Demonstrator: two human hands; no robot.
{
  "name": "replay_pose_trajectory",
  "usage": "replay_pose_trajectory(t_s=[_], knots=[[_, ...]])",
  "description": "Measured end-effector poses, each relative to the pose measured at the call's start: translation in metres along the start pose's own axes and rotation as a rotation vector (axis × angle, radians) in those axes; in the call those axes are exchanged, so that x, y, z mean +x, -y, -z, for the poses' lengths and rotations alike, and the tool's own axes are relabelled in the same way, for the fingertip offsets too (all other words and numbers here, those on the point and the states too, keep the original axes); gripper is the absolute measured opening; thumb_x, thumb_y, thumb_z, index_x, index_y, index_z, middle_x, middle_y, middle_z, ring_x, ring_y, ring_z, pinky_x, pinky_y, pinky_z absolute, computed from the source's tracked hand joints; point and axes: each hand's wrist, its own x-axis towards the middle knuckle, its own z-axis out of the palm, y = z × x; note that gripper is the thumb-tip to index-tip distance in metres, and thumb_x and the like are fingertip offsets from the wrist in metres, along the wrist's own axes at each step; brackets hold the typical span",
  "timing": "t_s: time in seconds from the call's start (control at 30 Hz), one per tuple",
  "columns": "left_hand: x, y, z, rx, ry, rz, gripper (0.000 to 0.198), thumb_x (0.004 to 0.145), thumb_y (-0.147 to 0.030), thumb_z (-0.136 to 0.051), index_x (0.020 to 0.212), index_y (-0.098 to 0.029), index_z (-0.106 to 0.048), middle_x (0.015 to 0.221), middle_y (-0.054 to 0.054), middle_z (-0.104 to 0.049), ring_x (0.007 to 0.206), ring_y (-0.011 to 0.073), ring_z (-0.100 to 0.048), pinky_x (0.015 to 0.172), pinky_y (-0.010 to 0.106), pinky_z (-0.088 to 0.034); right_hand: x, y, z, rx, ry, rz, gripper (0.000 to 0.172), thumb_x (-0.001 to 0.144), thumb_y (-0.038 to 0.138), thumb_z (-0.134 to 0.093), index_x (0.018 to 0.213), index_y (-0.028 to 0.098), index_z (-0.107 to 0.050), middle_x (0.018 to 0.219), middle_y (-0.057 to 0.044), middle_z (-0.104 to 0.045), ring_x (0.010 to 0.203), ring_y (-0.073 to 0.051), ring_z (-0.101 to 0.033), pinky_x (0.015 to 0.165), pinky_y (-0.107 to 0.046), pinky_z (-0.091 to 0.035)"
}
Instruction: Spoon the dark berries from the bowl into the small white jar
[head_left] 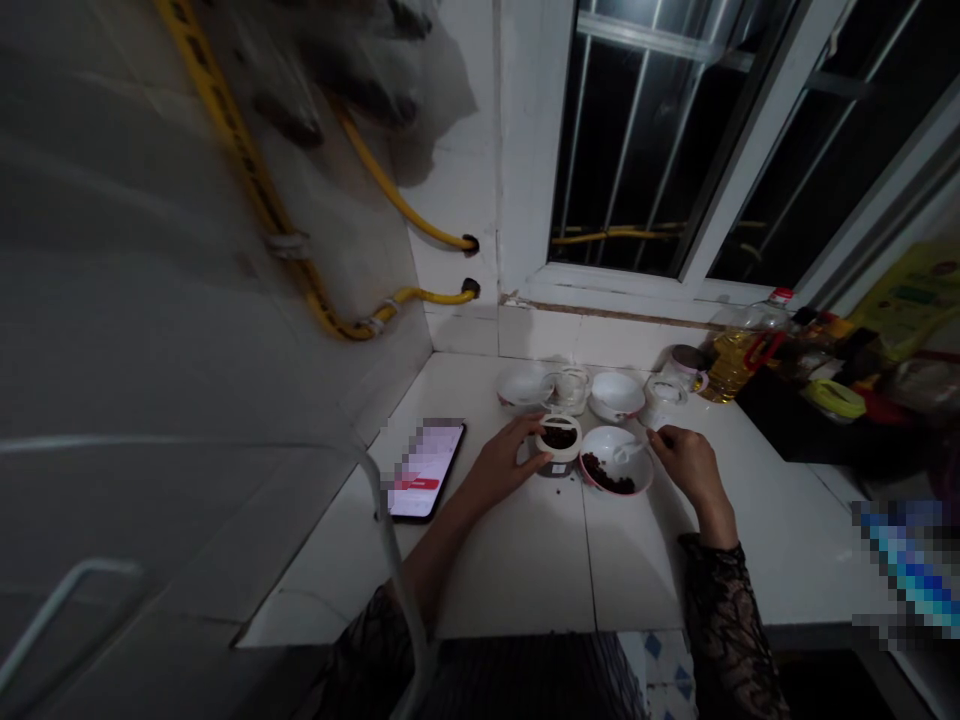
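Note:
My left hand (pixel 517 450) is closed around the side of a small spice jar (pixel 558 468) with a white rim, filled with dark reddish-brown grains that look like peppercorns. My right hand (pixel 688 462) pinches the handle of a small white spoon (pixel 627 453). The spoon's bowl end is inside a white bowl (pixel 637 480) with a pinkish rim, just right of the jar. More of the same dark grains (pixel 609 478) lie along the near side of that bowl. A few specks are scattered on the counter below the jar.
Behind stand two white bowls (pixel 525 385) (pixel 616 394), a clear jar (pixel 571 388), a white-topped jar (pixel 666 395) and a mug (pixel 687 366). An oil bottle (pixel 739 355) and a dark condiment box (pixel 784 410) are at right. A lit phone (pixel 429 470) lies left on the tiled counter (pixel 517 580).

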Motion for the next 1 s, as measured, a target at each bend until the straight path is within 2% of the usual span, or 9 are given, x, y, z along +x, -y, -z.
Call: replay_pose_trajectory(t_s=[0.2,0.33,0.43,0.7,0.83,1.0], knots=[[0.000,0.000,-0.001,0.016,0.004,0.000,0.025,0.086,-0.036,-0.062,0.107,-0.024,-0.056,0.136,0.010,-0.058,0.126,0.0264,-0.056,0.100,0.045,-0.049,0.001,0.009,-0.003,-0.022,0.045,-0.055,0.036,0.089,0.041,-0.049,0.068,0.021,-0.070,0.067,-0.010,-0.071,0.064,-0.020,-0.061,0.054,-0.027,-0.030],[0.000,0.004,-0.002,0.018,-0.002,-0.002,0.026,0.087,-0.037,-0.062,0.107,-0.024,-0.055,0.136,0.011,-0.058,0.126,0.0263,-0.056,0.099,0.045,-0.050,0.000,0.024,-0.013,0.089,0.096,0.013,0.035,0.088,0.040,-0.048,0.069,0.021,-0.070,0.067,-0.008,-0.071,0.063,-0.019,-0.061,0.055,-0.026,-0.031],[0.000,0.004,-0.002,0.018,0.001,-0.016,0.025,0.087,-0.036,-0.062,0.107,-0.023,-0.055,0.136,0.011,-0.058,0.126,0.0260,-0.056,0.098,0.044,-0.050,-0.001,0.029,-0.018,0.200,0.096,-0.015,0.037,0.085,0.044,-0.047,0.065,0.021,-0.068,0.061,-0.006,-0.067,0.058,-0.017,-0.057,0.054,-0.026,-0.031],[0.000,0.000,0.000,0.028,0.000,-0.013,0.026,0.087,-0.038,-0.061,0.108,-0.023,-0.056,0.135,0.011,-0.059,0.124,0.0263,-0.057,0.097,0.043,-0.051,0.005,0.017,-0.015,0.616,0.097,-0.107,0.054,0.070,0.067,-0.053,0.050,0.017,-0.058,0.042,0.002,-0.043,0.045,-0.011,-0.037,0.047,-0.025,-0.025],[0.000,0.003,-0.001,0.026,0.002,-0.019,0.026,0.087,-0.036,-0.062,0.109,-0.023,-0.056,0.136,0.010,-0.059,0.124,0.0260,-0.058,0.097,0.043,-0.051,0.005,0.015,-0.012,0.655,0.063,-0.154,0.053,0.067,0.067,-0.056,0.048,0.018,-0.055,0.042,0.003,-0.040,0.045,-0.010,-0.035,0.047,-0.026,-0.026],[0.000,0.004,-0.001,0.025,0.004,-0.017,0.025,0.087,-0.035,-0.061,0.108,-0.023,-0.055,0.136,0.011,-0.058,0.125,0.0262,-0.057,0.099,0.045,-0.050,0.006,0.014,-0.013,0.679,0.082,-0.182,0.050,0.065,0.064,-0.057,0.047,0.018,-0.054,0.042,0.003,-0.039,0.046,-0.010,-0.034,0.048,-0.026,-0.026]])
